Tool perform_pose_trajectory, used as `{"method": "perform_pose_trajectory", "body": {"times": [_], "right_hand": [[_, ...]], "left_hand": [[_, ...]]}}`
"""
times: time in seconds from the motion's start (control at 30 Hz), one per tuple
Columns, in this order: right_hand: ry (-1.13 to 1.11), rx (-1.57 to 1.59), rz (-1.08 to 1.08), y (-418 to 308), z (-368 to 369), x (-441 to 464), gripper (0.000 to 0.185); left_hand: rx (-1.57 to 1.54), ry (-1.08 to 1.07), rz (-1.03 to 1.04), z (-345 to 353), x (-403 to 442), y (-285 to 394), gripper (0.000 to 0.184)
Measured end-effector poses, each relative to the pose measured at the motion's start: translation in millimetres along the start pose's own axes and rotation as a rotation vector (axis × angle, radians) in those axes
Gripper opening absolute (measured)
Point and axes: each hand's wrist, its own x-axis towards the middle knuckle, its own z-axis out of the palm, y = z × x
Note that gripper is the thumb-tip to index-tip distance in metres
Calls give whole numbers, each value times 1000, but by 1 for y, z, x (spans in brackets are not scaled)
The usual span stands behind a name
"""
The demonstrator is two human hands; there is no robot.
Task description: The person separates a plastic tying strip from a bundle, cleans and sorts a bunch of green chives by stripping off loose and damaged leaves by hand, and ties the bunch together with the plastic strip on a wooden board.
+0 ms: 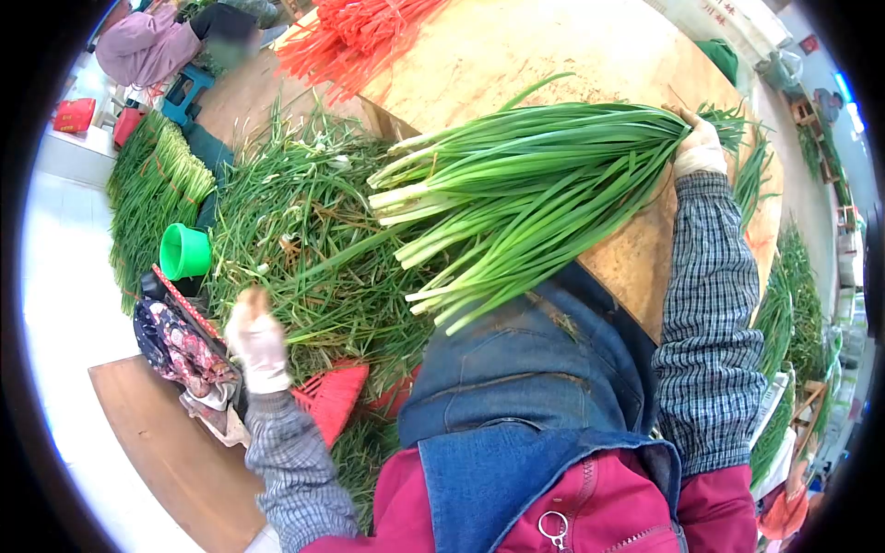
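Observation:
My right hand (698, 147), in a pale glove with bare fingertips, is closed around the leafy end of a bunch of garlic chives (553, 175). The bunch fans out leftward, its pale stalk ends spread over my lap and the table edge. My left hand (255, 341), also gloved, is off at the left, apart from the bunch. It is smeared by motion, so its fingers do not show clearly. Beside it lies a large heap of loose green leaves and trimmings (304, 221). A red slatted plastic piece (334, 396) is just below that hand.
Red ties (359, 37) lie on the wooden table (562, 46). At the left are tied bundles of greens (157, 194), a green bucket (185, 251), a blue stool (191, 90) and a brown board (175, 452). Another person (152, 46) sits at the upper left.

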Motion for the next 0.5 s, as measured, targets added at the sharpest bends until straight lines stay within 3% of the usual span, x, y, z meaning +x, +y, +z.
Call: {"method": "perform_pose_trajectory", "body": {"times": [0.03,0.1,0.2,0.27,0.3,0.37,0.43,0.5], "right_hand": [[14,-7,-10,1,0,3,22],[-30,-42,-31,2,-4,15,23],[-50,-136,-87,1,1,0,24],[-40,-135,-116,0,7,-8,24],[-11,-132,-133,0,10,-12,24],[-60,-84,-129,-4,6,-4,23],[-86,-18,-126,-8,7,-11,23],[-91,-44,-124,-13,8,-24,21]], "left_hand": [[252,115,94,-6,-6,-52,12],[1177,-283,3,-38,-5,-23,18],[473,-76,425,-13,-4,55,15],[-229,-80,435,24,-2,124,12],[-133,-93,588,41,0,143,11],[63,-402,623,63,3,178,13],[-599,-721,-79,79,9,201,19],[-748,-820,-443,82,15,201,19]]}}
